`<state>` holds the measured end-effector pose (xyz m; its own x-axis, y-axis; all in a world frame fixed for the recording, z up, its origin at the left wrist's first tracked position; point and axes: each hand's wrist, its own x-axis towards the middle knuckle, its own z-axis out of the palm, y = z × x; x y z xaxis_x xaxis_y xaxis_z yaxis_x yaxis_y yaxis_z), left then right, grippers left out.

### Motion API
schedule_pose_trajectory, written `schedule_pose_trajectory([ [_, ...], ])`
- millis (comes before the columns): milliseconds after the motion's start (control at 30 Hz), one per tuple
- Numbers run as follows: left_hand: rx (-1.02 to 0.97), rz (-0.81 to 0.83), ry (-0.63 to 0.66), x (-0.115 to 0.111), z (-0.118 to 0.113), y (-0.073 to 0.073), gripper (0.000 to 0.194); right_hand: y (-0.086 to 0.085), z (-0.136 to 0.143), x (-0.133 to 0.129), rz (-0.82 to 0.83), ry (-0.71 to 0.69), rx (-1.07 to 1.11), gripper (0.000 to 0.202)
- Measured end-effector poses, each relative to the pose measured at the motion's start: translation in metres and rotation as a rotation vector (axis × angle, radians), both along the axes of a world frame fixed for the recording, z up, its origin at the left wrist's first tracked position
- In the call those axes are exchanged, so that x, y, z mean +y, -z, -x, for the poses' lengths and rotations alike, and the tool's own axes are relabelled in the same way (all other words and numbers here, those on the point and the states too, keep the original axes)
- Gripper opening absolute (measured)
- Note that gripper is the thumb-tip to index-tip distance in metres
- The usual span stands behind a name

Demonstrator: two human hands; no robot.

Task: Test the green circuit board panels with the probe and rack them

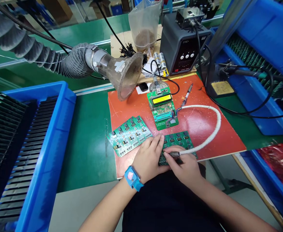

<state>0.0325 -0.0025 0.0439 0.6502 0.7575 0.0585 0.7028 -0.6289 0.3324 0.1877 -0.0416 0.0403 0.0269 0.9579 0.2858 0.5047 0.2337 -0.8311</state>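
A green circuit board [179, 137] with small digit displays lies at the front of the red mat. My left hand [149, 156], a blue band on its wrist, grips this board by its left side. In my right hand [186, 167] is a dark probe connector [174, 154], pinched and pressed down over the board; its tip is hidden by my fingers. A white sleeved cable [218, 124] loops from the connector to a green programmer board [164, 112] with a lit yellow screen. Left of my left hand lies a fanned group of similar circuit boards [130, 135].
A fume extraction funnel [130, 75] hangs over the red mat's [199, 93] back left. Behind stands a grey soldering station [182, 45]. A pen [187, 94] lies on the mat. Blue bins [64, 106] flank the bench, with slotted racks of boards at left. Black cables [233, 111] cross the right side.
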Motion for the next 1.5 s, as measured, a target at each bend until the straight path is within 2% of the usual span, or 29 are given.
schedule_pose_trajectory([
  [300, -0.094, -0.075, 0.019, -0.001, 0.004, 0.012, 0.089, 0.004, -0.002, 0.0, 0.067, -0.018, -0.005, 0.006],
  [633, -0.141, -0.13, 0.018, -0.003, 0.004, 0.016, 0.083, 0.006, -0.003, 0.0, 0.02, -0.03, 0.017, 0.005],
  [1500, -0.179, -0.088, 0.004, -0.002, 0.005, 0.017, 0.08, 0.002, -0.003, -0.001, 0.048, -0.037, 0.087, 0.007],
])
